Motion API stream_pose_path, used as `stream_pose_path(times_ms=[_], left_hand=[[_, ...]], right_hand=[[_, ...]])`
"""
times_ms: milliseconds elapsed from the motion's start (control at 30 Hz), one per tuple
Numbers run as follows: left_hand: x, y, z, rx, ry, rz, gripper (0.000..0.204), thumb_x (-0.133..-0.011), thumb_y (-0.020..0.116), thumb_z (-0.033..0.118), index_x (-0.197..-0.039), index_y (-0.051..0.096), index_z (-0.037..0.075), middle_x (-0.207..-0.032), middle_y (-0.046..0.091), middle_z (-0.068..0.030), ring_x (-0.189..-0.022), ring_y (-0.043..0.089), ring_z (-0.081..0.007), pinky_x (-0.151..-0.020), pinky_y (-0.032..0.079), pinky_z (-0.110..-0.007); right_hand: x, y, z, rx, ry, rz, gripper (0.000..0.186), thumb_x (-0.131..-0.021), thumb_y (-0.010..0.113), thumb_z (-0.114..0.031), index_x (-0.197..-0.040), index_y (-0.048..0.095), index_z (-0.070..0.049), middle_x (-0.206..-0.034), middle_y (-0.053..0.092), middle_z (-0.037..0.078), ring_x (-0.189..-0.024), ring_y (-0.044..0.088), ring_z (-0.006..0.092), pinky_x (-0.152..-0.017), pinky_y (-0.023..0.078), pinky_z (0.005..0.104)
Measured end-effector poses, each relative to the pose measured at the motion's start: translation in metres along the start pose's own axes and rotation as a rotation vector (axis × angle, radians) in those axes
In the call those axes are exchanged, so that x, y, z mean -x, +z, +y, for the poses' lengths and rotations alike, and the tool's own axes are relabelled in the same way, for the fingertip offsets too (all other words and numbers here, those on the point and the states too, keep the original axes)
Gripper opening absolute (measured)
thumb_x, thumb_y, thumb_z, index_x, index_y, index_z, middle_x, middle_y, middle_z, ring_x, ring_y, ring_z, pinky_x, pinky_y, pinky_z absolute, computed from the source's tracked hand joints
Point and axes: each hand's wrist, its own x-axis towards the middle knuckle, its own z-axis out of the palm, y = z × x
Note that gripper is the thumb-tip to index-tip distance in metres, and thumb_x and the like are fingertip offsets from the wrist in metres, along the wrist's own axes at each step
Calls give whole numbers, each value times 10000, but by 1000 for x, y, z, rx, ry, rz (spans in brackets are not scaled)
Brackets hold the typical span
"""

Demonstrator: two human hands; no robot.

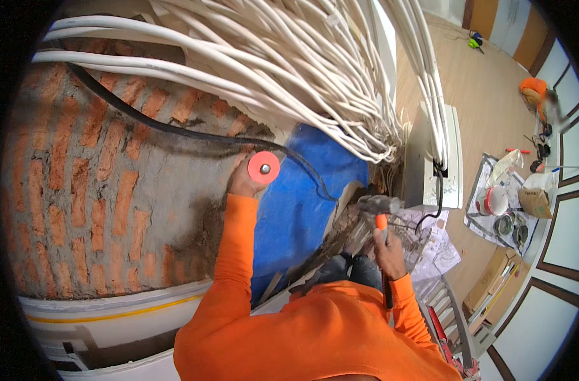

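Observation:
My left hand [242, 181] is closed round a chisel [265, 169], which shows end-on as a steel striking end in the middle of a round pinkish-red guard. The guard hides most of the fingers and the chisel's tip. Behind it lies a partly mortared brick wall [80, 190], with a blue sheet [302, 203] just to the right. In my right hand [390, 255] is a hammer [379, 204], gripped by its orange and black handle. Its grey steel head points up and away from me, to the right of the chisel and apart from it.
Thick white cables [289, 70] hang across the top, and a black cable [175, 131] crosses near my left hand. A grey-white metal box [439, 159] stands right of the cables. A ladder [451, 317], a bucket [494, 200] and an orange-clad person [533, 87] are farther right.

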Motion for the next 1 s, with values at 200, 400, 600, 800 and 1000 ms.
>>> stream_pose_path(times_ms=[200, 400, 600, 800, 1000], left_hand=[[23, 10, -22, 373, 12, -32, 116, -949, 499, 104, -978, 594, 43, -866, 617, -38, -766, 591, -154, -680, 518, -316], [94, 24, -29, 1431, -355, 54, 106, -920, 582, 131, -928, 564, 27, -780, 526, -43, -736, 550, -170, -679, 503, -306], [117, 20, 7, 1425, -271, 396, 149, -963, 523, 159, -976, 564, 16, -853, 601, -94, -785, 586, -200, -738, 512, -334], [94, 31, -22, 1567, -209, 450, 224, -1003, 481, 262, -979, 558, 53, -849, 613, -75, -800, 602, -211, -766, 510, -356], [77, 37, -13, 1487, -286, 544, 204, -1003, 480, 266, -924, 554, 93, -822, 605, -52, -771, 602, -215, -741, 515, -376]], right_hand=[[-18, -2, 1, -111, 51, 16, 477, -984, 484, -506, -766, 447, -83, -548, 395, -38, -419, 385, 66, -392, 309, 241], [-26, 4, -3, -178, 81, -27, 456, -1001, 458, -485, -784, 446, -85, -558, 381, -37, -401, 358, 65, -377, 285, 245], [-26, 12, -12, -76, 30, -48, 469, -1001, 449, -496, -769, 456, -88, -560, 400, -24, -425, 376, 71, -404, 298, 255], [-12, 42, -41, 46, -268, -7, 545, -984, 413, -548, -729, 476, -70, -568, 438, 14, -451, 410, 141, -421, 312, 320], [-32, 156, 29, 115, -668, 89, 405, -933, 532, -404, -776, 546, -32, -597, 526, 100, -511, 519, 296, -496, 393, 366]])
